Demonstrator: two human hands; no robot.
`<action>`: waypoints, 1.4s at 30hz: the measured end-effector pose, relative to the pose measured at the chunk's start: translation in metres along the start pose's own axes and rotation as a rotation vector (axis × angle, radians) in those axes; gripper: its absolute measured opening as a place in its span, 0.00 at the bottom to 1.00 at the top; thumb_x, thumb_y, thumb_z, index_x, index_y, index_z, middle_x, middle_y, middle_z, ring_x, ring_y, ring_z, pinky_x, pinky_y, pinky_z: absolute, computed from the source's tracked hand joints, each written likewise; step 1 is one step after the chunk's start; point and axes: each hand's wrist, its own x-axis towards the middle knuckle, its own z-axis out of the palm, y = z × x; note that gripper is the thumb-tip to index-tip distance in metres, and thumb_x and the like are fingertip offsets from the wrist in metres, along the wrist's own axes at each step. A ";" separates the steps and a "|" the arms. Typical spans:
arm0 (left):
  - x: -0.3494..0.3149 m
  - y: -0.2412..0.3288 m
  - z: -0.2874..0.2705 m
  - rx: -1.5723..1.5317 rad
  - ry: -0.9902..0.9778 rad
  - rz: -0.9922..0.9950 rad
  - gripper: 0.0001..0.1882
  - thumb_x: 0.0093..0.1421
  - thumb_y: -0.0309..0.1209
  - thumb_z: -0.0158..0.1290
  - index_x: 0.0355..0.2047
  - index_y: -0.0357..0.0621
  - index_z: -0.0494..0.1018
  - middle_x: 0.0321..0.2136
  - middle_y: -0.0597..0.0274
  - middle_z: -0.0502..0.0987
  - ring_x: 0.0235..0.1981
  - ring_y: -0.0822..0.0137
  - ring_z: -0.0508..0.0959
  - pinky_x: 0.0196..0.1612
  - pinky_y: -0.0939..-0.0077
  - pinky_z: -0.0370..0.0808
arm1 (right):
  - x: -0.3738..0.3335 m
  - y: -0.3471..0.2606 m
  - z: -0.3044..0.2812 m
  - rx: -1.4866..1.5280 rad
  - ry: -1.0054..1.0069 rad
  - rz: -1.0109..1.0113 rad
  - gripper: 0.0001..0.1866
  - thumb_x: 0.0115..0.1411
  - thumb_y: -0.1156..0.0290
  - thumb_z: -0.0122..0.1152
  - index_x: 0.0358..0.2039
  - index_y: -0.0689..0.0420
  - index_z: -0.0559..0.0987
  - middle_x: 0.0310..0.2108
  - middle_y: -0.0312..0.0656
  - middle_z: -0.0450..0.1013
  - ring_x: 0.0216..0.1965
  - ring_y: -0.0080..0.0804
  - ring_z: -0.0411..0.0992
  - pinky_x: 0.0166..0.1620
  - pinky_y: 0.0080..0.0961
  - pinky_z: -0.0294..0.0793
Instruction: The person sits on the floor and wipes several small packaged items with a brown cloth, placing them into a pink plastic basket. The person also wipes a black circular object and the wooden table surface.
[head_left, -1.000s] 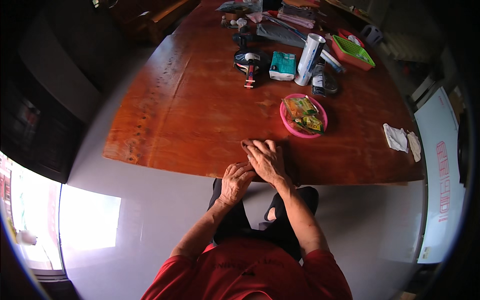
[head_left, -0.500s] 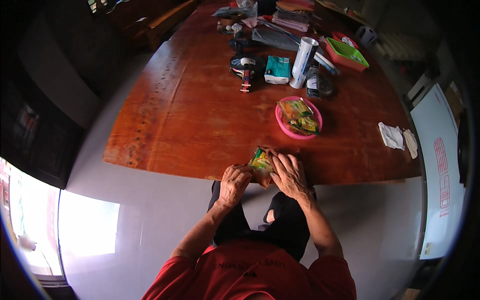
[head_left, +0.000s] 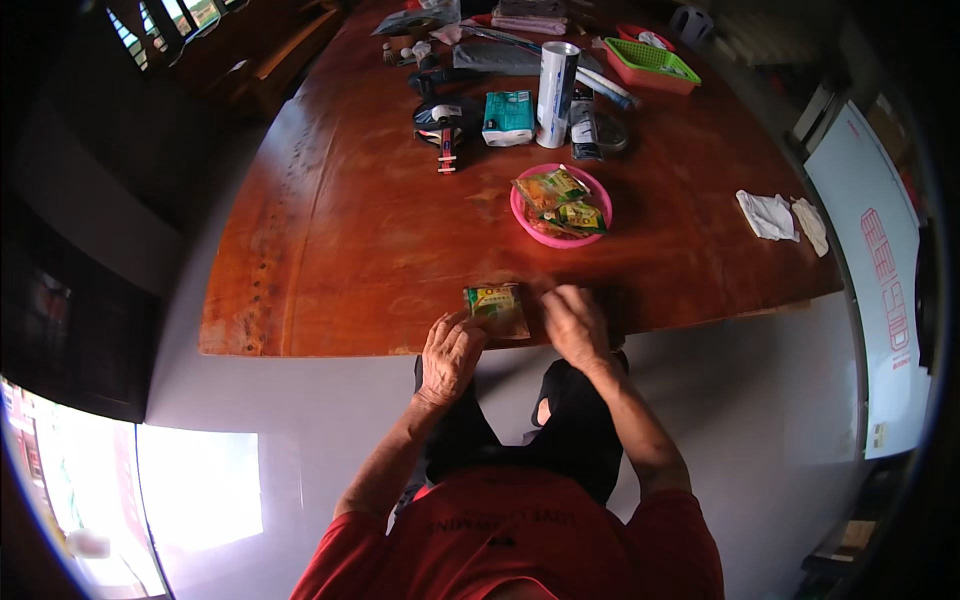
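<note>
A small flat food packet (head_left: 499, 309), clear with a green and yellow label and brownish contents, lies near the front edge of the table. The bent fingers of my left hand (head_left: 452, 357) grip its lower left corner. To the right of the packet, my right hand (head_left: 577, 328) is off it, fingers loosely bent, with nothing visible in them; its fingertips are smeared by motion. Farther up, a round pink basket (head_left: 603, 193) holds several similar packets (head_left: 553, 188).
Beyond the basket stand a white cylindrical tube (head_left: 556, 95), a teal tissue pack (head_left: 508, 118) and a dark bag (head_left: 586, 130). A black tool with a striped handle (head_left: 446, 150) lies left of them. White cloths (head_left: 768, 216) lie at the right edge, a green basket (head_left: 655, 60) farther back.
My right hand has come off the packet and shifted right. The packet now lies flatter and more exposed, with my left hand still at it. The view has shifted a little.
</note>
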 end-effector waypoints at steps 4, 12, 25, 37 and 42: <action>0.017 0.002 -0.012 -0.094 0.046 -0.106 0.05 0.57 0.22 0.57 0.34 0.41 0.73 0.38 0.59 0.81 0.41 0.56 0.79 0.45 0.63 0.76 | -0.001 -0.012 -0.001 -0.019 -0.113 -0.146 0.15 0.55 0.68 0.63 0.44 0.53 0.79 0.44 0.37 0.71 0.41 0.39 0.68 0.39 0.35 0.71; 0.081 -0.017 -0.019 -0.833 0.089 -0.649 0.07 0.67 0.29 0.51 0.40 0.39 0.69 0.33 0.58 0.79 0.28 0.69 0.80 0.30 0.71 0.81 | -0.016 0.056 -0.015 -0.222 0.036 0.243 0.17 0.56 0.67 0.61 0.47 0.54 0.77 0.47 0.44 0.69 0.46 0.46 0.67 0.47 0.41 0.71; 0.201 0.006 0.095 -1.466 0.238 -0.896 0.04 0.66 0.26 0.50 0.37 0.47 0.66 0.34 0.54 0.79 0.36 0.55 0.82 0.41 0.49 0.82 | -0.016 0.048 -0.015 -0.250 0.054 0.360 0.17 0.56 0.65 0.60 0.47 0.51 0.76 0.45 0.41 0.69 0.46 0.43 0.68 0.46 0.40 0.70; 0.182 -0.040 0.129 -0.309 0.261 -0.591 0.25 0.51 0.28 0.64 0.47 0.37 0.65 0.40 0.52 0.70 0.42 0.56 0.72 0.45 0.64 0.71 | -0.015 0.049 -0.016 -0.251 0.000 0.388 0.19 0.55 0.66 0.61 0.48 0.51 0.76 0.49 0.40 0.69 0.48 0.44 0.67 0.47 0.41 0.70; 0.157 -0.105 0.107 -0.121 0.226 -0.687 0.27 0.50 0.33 0.66 0.48 0.40 0.67 0.42 0.50 0.71 0.46 0.52 0.70 0.50 0.58 0.68 | -0.014 0.047 -0.015 -0.252 -0.007 0.386 0.19 0.56 0.66 0.60 0.49 0.51 0.76 0.49 0.40 0.69 0.48 0.44 0.67 0.48 0.41 0.69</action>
